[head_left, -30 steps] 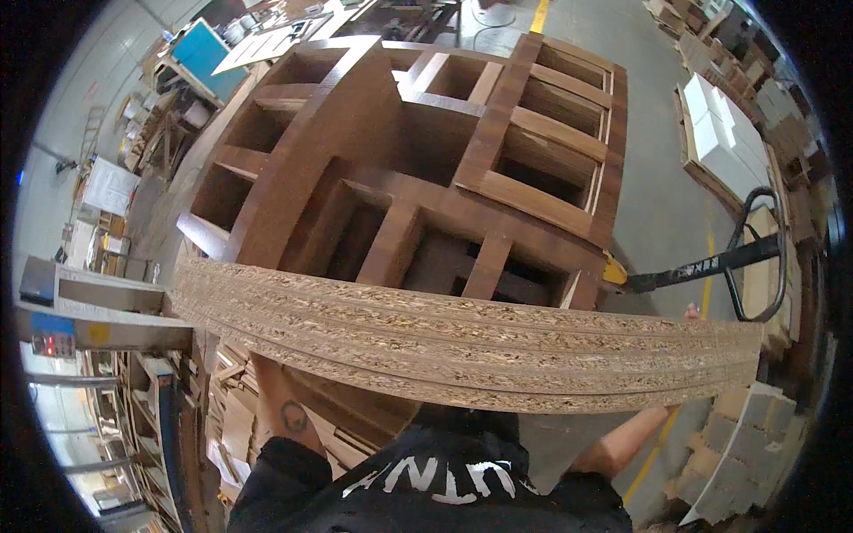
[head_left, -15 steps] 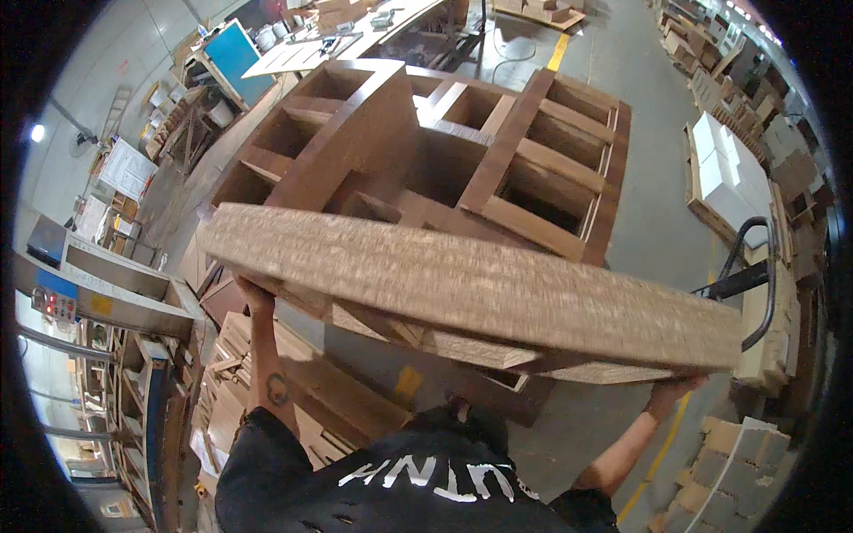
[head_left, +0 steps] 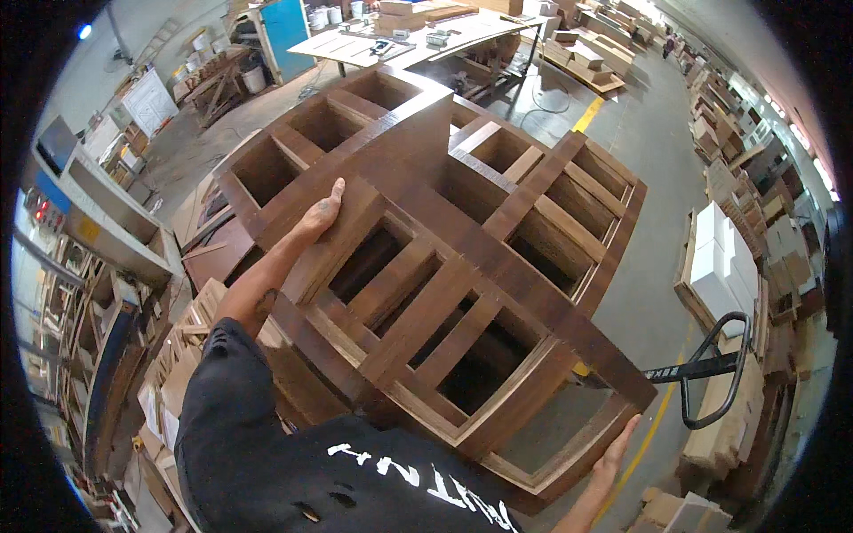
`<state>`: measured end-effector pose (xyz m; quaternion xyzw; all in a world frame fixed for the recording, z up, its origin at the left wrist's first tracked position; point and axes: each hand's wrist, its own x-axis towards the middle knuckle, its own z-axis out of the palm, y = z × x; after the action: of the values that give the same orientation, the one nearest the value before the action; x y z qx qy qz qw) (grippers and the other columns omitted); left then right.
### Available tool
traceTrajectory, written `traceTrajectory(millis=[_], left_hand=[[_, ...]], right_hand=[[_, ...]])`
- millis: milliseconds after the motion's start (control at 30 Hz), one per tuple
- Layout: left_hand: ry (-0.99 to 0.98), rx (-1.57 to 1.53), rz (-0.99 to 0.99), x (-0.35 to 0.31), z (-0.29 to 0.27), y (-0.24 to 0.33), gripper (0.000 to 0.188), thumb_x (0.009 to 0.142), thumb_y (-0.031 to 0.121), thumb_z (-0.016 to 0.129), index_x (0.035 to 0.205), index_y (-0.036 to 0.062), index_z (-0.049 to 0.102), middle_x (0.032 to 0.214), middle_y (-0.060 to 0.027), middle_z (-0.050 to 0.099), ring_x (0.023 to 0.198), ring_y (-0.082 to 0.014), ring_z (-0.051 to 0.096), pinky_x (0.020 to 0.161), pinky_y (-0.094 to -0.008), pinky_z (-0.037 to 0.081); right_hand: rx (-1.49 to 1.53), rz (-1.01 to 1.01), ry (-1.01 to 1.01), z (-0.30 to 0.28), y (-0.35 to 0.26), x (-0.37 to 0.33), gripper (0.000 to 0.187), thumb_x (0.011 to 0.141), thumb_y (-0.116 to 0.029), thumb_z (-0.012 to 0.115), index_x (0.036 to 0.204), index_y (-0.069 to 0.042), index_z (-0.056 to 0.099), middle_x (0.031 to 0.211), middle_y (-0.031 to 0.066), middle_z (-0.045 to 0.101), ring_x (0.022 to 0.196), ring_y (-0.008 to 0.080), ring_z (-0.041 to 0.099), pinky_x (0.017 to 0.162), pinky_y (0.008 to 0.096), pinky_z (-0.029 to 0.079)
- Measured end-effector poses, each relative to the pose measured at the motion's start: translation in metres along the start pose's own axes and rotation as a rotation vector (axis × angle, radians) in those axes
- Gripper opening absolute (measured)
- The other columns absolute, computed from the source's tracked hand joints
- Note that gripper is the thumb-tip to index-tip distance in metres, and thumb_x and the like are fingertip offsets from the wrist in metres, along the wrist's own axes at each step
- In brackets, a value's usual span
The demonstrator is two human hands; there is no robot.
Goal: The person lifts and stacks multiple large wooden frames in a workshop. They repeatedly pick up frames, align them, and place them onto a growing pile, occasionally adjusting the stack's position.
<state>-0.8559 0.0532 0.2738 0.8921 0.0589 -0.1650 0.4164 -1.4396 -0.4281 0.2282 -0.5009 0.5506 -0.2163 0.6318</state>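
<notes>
A brown wooden cabinet frame [head_left: 426,342] with several rectangular openings lies close in front of me, tilted, its near side by my body. My left hand [head_left: 322,216] is on its far left end, fingers pressed against the wood and partly out of sight. At the near right corner my right hand [head_left: 611,453] bears on the end panel, its fingers pointing up along it. Between them my two hands hold the frame. Right behind it stand similar dark brown cabinet frames, one on the left [head_left: 311,147] and one on the right [head_left: 569,213]; whether they touch it I cannot tell.
A black looped handle [head_left: 720,373] rises at the right, beside stacked boards and a pallet of white boxes [head_left: 718,258]. Wooden pieces [head_left: 182,364] are piled at my left. A worktable [head_left: 355,46] stands beyond the cabinets, and a yellow line [head_left: 653,435] runs along the floor.
The cabinet frame has come down and turned, so its openings now face up instead of its pale, rough-looking side. My left hand has moved forward and right, my right hand nearer.
</notes>
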Motion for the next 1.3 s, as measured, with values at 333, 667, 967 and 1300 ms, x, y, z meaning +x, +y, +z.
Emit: traceTrajectory(millis=[333, 667, 967, 1300], left_hand=[[-0.265, 0.160, -0.263, 0.117, 0.025, -0.010, 0.104, 0.092, 0.082, 0.011, 0.144, 0.0016, 0.051, 0.149, -0.0234, 0.047, 0.141, -0.0356, 0.041, 0.116, -0.0449, 0.029], [-0.271, 0.312, -0.131, 0.193, 0.035, -0.069, 0.106, 0.092, 0.080, 0.004, 0.148, -0.0019, 0.043, 0.156, -0.0236, 0.036, 0.149, -0.0370, 0.026, 0.123, -0.0427, 0.016], [-0.150, 0.331, -0.043, 0.209, 0.040, -0.087, 0.101, 0.094, 0.078, 0.012, 0.153, -0.0021, 0.032, 0.162, -0.0199, 0.026, 0.153, -0.0330, 0.016, 0.125, -0.0403, 0.011], [-0.107, 0.210, 0.092, 0.269, 0.056, -0.149, 0.086, 0.100, 0.066, 0.024, 0.155, 0.0010, 0.030, 0.164, -0.0157, 0.021, 0.152, -0.0302, 0.015, 0.125, -0.0376, 0.010]], right_hand=[[-0.061, 0.146, -0.019, 0.091, 0.030, 0.005, 0.096, 0.093, -0.078, 0.037, 0.157, -0.007, 0.028, 0.156, 0.0126, 0.037, 0.141, 0.0299, 0.038, 0.117, 0.0424, 0.032], [-0.228, 0.185, 0.058, 0.137, 0.039, 0.021, 0.104, 0.089, -0.084, 0.034, 0.160, -0.008, 0.021, 0.160, 0.0147, 0.031, 0.145, 0.0330, 0.032, 0.118, 0.0463, 0.028], [-0.193, 0.252, 0.000, 0.138, 0.047, 0.044, 0.104, 0.089, -0.084, 0.035, 0.159, -0.009, 0.025, 0.158, 0.0147, 0.033, 0.143, 0.0327, 0.035, 0.117, 0.0460, 0.030], [-0.187, 0.234, -0.012, 0.144, 0.043, 0.045, 0.102, 0.091, -0.081, 0.036, 0.160, -0.009, 0.020, 0.160, 0.0151, 0.030, 0.145, 0.0316, 0.033, 0.118, 0.0446, 0.029]])
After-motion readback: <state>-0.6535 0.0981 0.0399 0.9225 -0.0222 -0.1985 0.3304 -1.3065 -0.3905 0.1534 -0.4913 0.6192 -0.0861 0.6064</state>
